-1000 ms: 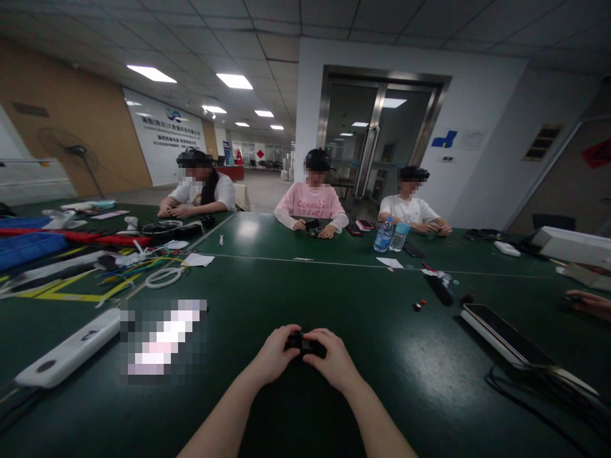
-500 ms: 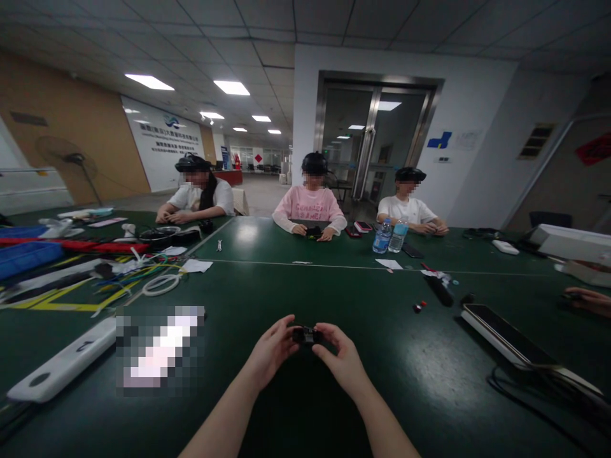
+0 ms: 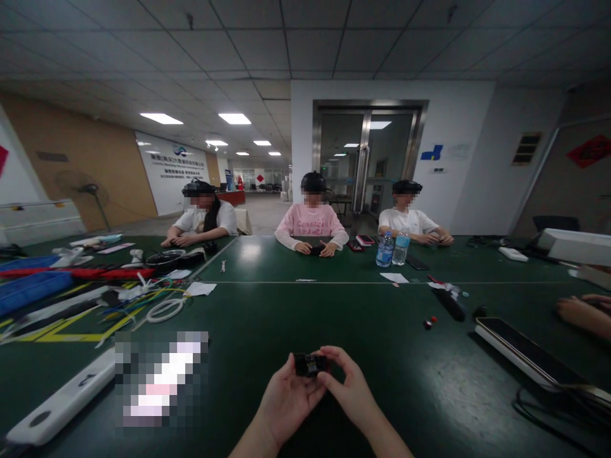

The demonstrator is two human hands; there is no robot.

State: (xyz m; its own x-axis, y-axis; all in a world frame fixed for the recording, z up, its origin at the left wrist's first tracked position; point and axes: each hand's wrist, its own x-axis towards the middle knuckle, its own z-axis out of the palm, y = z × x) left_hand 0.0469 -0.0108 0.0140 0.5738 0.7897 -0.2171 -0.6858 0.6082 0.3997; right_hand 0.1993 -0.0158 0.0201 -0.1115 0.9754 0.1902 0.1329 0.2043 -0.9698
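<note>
A small black block-shaped part [image 3: 309,365] with a paler patch on its face is held up above the dark green table [image 3: 238,337]. My left hand [image 3: 289,397] is turned partly palm up, with its thumb at the part's left end and its fingers curled beneath. From the other side, my right hand [image 3: 351,389] pinches the right end between thumb and forefinger. What kind of part it is, I cannot make out. Both hands are in the head view's lower middle.
A white power strip [image 3: 62,397] lies at left beside a blurred-out bright panel [image 3: 165,378]. Loose cables [image 3: 165,310] and blue trays [image 3: 35,292] are beyond. On the right are a phone on a white box [image 3: 520,353] and water bottles [image 3: 400,248]. Several people sit around.
The view has tilted up, so the table and my hands appear lower. My left hand has turned more palm up under the black part, and my hands are closer together.
</note>
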